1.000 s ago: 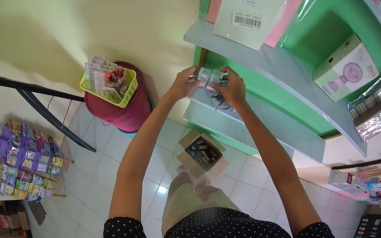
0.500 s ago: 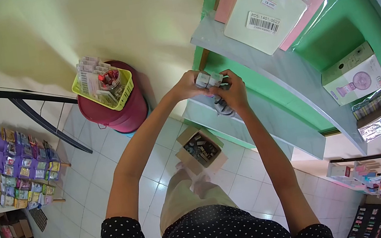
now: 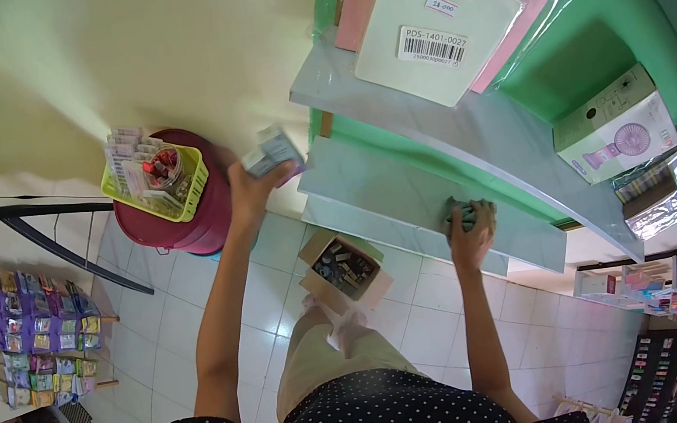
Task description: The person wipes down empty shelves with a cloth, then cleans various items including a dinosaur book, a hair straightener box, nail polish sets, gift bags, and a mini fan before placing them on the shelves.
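Note:
My left hand (image 3: 254,189) is closed on small grey-white boxes (image 3: 271,153), held up in front of the cream wall, left of the shelf unit. Over at the right, my right hand (image 3: 472,234) grips a dark grey item (image 3: 460,212) at the lower marble shelf (image 3: 386,173); fingers hide part of it, and its exact shape is unclear. Between my arms, an open cardboard box (image 3: 377,287) with many small dark items stands on the tiled floor near my feet.
A yellow basket (image 3: 197,200) of packets and a jar sits on a maroon bin (image 3: 148,230) at the left. The upper shelf (image 3: 335,79) bears pink bags and a fan box (image 3: 616,128). A purple display rack (image 3: 37,321) stands far left.
My hands have moved apart. The left went left with the grey-white boxes, and the right went down and right to the lower shelf with the dark item. The view has shifted slightly.

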The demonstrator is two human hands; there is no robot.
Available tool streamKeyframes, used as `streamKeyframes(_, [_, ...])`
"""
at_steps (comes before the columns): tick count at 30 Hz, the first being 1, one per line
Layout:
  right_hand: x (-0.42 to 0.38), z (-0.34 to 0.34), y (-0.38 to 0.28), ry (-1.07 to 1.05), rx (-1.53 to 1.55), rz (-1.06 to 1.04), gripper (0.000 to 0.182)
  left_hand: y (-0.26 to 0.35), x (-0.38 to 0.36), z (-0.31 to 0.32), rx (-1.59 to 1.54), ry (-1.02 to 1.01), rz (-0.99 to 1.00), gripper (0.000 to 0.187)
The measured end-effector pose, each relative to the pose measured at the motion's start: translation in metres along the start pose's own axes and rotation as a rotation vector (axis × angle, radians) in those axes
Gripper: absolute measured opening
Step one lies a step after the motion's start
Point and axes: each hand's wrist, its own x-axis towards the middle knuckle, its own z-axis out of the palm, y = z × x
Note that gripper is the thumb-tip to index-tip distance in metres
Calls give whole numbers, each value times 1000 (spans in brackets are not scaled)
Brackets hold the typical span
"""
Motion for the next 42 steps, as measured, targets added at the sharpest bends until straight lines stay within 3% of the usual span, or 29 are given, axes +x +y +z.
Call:
streamKeyframes(2, [-9,9,-15,44,-27,-99,29,6,-13,-5,-15,71,-73,21])
streamKeyframes(4, [-5,24,-39,-82,138,-143,33,11,-23,-6,-143,207,-33,23])
streamKeyframes(10, [-5,55,-115,-249,324,-297,34,17,-32,-7,-141,249,-25,25])
streamKeyframes(16, [-1,47,-90,-331,374,-362,37,20,-46,-14,-85,409,-60,25])
streamKeyframes(19, [5,59,-100,-259,334,-305,35,13,-51,-21,-66,412,-53,27])
streamKeyframes(22, [2,70,-143,-542,543,-226,46,5,-49,-17,-74,387,-35,31])
streamKeyframes(24, [-1,75,-149,-493,575,-382,47,3,-46,-13,-31,326,-41,33])
streamKeyframes(28, [2,49,-95,-270,497,-491,36,1,-41,2,-18,242,-13,34])
streamKeyframes(33, [9,-10,47,-415,459,-96,34,5,-47,18,-5,219,-43,36])
streamKeyframes(35, [13,-41,109,-269,392,-126,35,10,-52,22,14,223,-38,36])
streamKeyframes(40, [19,-104,239,-102,114,222,33,12,-67,16,7,247,-59,36])
streamKeyframes(42, [25,-114,242,-108,111,294,32,10,-73,12,21,253,-79,36])
